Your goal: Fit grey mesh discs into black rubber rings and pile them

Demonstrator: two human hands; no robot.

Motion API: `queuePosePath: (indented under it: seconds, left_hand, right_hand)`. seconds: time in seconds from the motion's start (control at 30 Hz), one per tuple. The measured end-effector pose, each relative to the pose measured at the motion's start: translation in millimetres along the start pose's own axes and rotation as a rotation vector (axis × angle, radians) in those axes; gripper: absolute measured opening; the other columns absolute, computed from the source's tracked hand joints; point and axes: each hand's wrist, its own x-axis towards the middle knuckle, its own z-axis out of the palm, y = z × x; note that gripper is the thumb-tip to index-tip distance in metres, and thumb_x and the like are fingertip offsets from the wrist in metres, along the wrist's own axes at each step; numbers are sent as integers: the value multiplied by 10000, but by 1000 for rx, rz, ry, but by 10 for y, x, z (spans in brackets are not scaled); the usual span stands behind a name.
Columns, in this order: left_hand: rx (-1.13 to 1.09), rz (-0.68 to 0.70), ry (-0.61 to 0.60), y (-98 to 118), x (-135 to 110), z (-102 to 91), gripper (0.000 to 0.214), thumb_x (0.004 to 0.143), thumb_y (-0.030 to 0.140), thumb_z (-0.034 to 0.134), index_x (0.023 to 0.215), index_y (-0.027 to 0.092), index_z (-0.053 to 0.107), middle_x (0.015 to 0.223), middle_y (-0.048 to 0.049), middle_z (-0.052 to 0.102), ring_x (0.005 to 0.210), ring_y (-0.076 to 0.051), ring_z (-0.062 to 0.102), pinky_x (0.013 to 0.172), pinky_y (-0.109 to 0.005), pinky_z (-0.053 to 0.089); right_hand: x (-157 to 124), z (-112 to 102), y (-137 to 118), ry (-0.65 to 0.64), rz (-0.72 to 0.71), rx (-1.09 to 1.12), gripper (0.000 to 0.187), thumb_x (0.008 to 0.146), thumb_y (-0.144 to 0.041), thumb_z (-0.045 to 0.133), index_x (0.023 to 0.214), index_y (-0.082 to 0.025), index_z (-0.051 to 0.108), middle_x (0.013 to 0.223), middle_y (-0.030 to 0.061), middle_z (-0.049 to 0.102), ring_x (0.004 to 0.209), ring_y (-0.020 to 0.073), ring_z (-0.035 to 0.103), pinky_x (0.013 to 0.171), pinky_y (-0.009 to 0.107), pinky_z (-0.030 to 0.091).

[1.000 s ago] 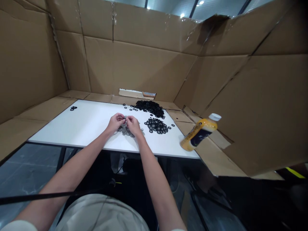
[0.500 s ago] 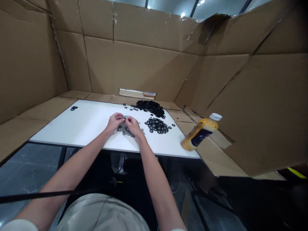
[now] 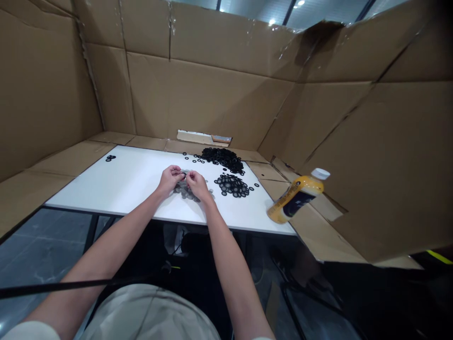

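Note:
My left hand (image 3: 169, 179) and my right hand (image 3: 197, 184) meet fingertip to fingertip over the middle of the white table (image 3: 130, 179). Both are pinched closed on a small piece between them, too small to name. Under the hands lies a heap of grey washers (image 3: 184, 190). To the right of my right hand is a spread of black rings (image 3: 231, 185), and a bigger pile of black rings (image 3: 221, 157) lies farther back.
An orange juice bottle (image 3: 296, 196) with a white cap leans on the cardboard at the right of the table. A few black rings (image 3: 110, 158) lie at the far left corner. Cardboard walls (image 3: 212, 89) enclose the table on three sides.

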Motion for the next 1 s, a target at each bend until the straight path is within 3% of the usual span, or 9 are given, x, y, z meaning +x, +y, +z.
queuePosePath:
  seconds: [0.73, 1.0]
  left_hand:
    - [96, 66, -62, -25, -2, -2, 257, 596, 185, 785, 796, 169, 624, 716, -2, 656, 695, -153, 638, 667, -274, 508]
    - [132, 107, -24, -47, 12, -20, 274, 612, 213, 790, 824, 179, 619, 767, -4, 666, 730, -156, 645, 690, -271, 511]
  right_hand:
    - [-10, -45, -15, 35, -6, 17, 172, 862, -366, 530, 861, -205, 592, 624, -38, 580, 557, 134, 561, 587, 252, 477]
    - [1, -19, 15, 69, 38, -36, 118, 818, -297, 589, 849, -191, 633, 762, 10, 670, 583, 133, 587, 559, 251, 496]
